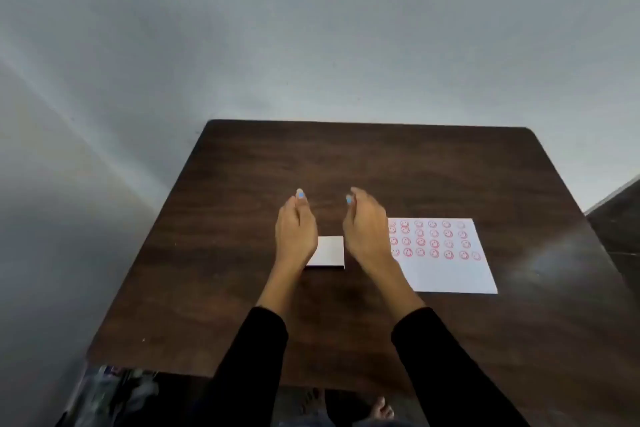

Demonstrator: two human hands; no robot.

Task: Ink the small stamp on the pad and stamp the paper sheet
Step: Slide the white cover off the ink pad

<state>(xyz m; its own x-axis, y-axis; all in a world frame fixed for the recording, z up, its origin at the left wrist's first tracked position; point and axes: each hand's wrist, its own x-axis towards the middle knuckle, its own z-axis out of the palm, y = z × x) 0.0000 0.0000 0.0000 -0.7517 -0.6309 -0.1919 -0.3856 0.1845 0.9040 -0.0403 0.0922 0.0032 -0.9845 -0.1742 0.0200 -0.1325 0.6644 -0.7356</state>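
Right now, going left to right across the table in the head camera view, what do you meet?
left hand → small white box, closed, between the hands → right hand → paper sheet with rows of red stamp marks. No stamp is clearly visible; both hands look empty.

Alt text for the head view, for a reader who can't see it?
Both hands, left hand and right hand, hover empty over a dark wooden table, a small white box between them. A paper sheet with rows of red stamps lies to the right.
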